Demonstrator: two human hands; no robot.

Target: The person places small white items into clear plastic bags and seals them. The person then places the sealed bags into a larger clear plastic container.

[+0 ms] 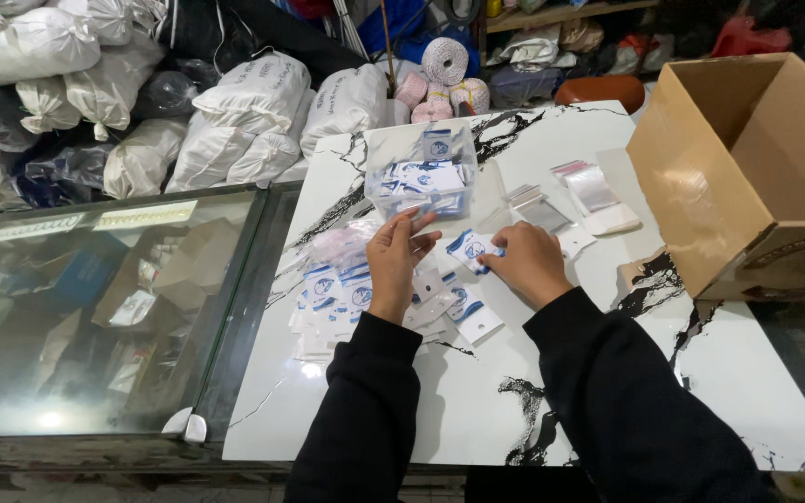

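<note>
My left hand (396, 258) hovers over a spread of small white-and-blue printed cards (342, 289) on the marble-patterned table (607, 373), fingers slightly apart, fingertips near a clear plastic box (421, 172) filled with more of the same cards. My right hand (528, 261) pinches one small white-and-blue card (470, 249) at its left edge. More cards (470, 312) lie below and between both hands. Both arms wear black sleeves.
A large open cardboard box (747, 168) stands at the table's right. Clear zip bags (589, 191) lie beyond my right hand. A glass display counter (95, 307) adjoins the table's left. White sacks (253, 112) and yarn spools (444, 74) pile up behind.
</note>
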